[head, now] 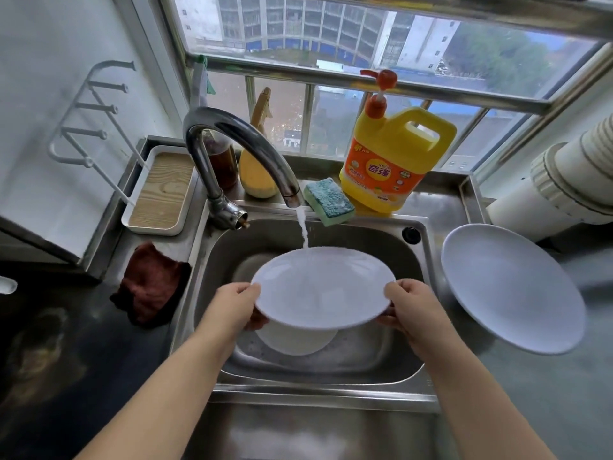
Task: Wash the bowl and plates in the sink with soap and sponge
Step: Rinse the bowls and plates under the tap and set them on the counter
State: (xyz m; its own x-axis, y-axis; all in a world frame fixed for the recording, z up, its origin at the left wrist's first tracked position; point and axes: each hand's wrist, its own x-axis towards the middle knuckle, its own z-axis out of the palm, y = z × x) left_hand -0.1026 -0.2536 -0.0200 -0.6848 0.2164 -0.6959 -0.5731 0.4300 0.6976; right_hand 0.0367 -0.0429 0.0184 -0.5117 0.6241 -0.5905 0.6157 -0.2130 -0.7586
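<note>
- Left hand (234, 305) and right hand (409, 305) each pinch opposite rims of a smooth white plate (323, 287), held level over the sink (418, 257).
- The water stream (303, 232) strikes its far edge, away from both grips.
- The spongy green sponge (328, 200) and the yellow plastic soap jug (394, 161) lie beyond, nearer the right hand.

I held the round white plate (323, 288) over the steel sink (414, 260), beneath the curved metal tap (232, 141). A second white plate (512, 288) lay right; the green sponge (328, 200) and yellow soap jug (394, 161) sat far.
</note>
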